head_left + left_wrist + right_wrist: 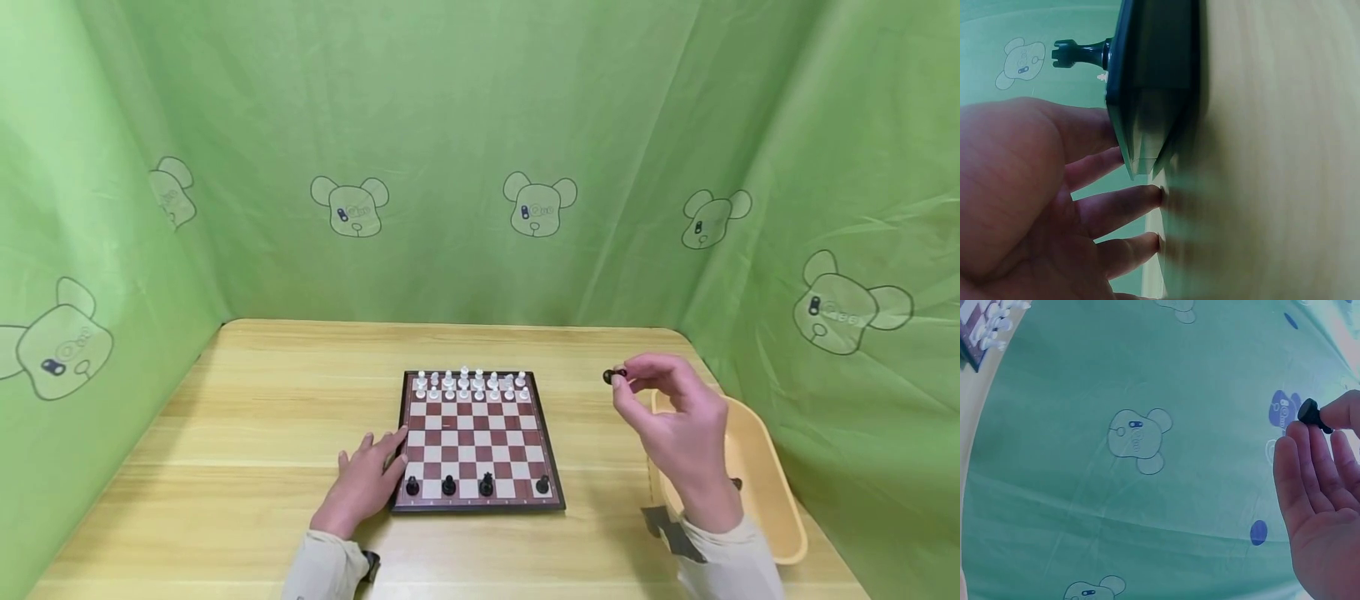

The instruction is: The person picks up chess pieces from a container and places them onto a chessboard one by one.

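Note:
A brown-and-white chessboard [476,437] lies on the table, with two rows of white chess pieces [464,385] at its far side. Along the near row stand several black pieces, among them a king [486,484] and a rook [1079,53] at the left corner. My left hand [365,482] rests at the board's left edge, thumb and index finger touching its side, other fingertips down on the table. Raised to the right of the board, my right hand [684,425] pinches a small black chess piece [1310,412] between thumb and fingertips; its round base shows.
An orange plastic box [757,450] stands at the right, partly behind my right forearm, with a dark piece [737,482] showing in it. Green curtains [450,275] printed with bear heads surround the wooden table [247,417] at the back and sides.

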`<state>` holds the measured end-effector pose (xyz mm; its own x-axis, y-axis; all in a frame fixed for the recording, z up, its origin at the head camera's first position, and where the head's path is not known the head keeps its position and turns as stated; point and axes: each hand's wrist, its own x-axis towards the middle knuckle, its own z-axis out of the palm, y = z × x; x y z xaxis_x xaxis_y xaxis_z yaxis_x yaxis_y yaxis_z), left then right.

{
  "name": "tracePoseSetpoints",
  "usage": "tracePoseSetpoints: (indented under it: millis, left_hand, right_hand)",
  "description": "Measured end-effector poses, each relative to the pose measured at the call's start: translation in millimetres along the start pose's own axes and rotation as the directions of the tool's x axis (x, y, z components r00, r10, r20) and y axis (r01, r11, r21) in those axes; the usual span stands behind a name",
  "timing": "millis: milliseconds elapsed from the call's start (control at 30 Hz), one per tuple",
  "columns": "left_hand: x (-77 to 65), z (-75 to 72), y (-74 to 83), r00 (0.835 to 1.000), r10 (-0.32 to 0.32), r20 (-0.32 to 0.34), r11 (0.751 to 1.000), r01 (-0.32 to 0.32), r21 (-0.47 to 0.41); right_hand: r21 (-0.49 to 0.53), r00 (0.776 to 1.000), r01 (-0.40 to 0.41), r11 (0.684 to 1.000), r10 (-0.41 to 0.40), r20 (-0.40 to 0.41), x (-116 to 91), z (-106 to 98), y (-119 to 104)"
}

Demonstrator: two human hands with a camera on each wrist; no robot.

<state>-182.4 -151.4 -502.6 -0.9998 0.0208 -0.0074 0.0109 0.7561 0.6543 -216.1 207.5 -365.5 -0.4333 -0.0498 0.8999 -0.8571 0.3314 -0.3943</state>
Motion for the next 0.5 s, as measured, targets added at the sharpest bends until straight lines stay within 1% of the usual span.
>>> tracePoseSetpoints:
  millis: [67, 167, 333, 500]
  left_hand:
    - [0.4, 0.4, 0.1, 1.0, 0.0, 0.0, 1.0, 0.0, -0.001]
    - [1.4, 0.8, -0.3, 1.0, -0.002, 0.003, 1.0, 0.002, 0.004]
    - [2.8, 0.6, -1.1, 1.0, -0.006, 0.006, 1.0, 0.006, 0.011]
    - [2.7, 0.8, -1.7, 1.0, -0.01, 0.008, 1.0, 0.01, 0.012]
  right_hand:
    - [0.026, 1.0, 0.015, 1.0, -0.015, -0.017, 2.4, 1.1, -4.0]
    - [0.078, 0.997, 0.047, 0.996, -0.042, -0.068, 5.9, 3.2, -10.7]
    - [0.156, 0.981, 0.105, 0.982, -0.077, -0.18, 10.7, 6.3, -23.2]
    - [0.201, 0.967, 0.128, 0.971, -0.077, -0.244, 11.7, 7.0, -29.5]
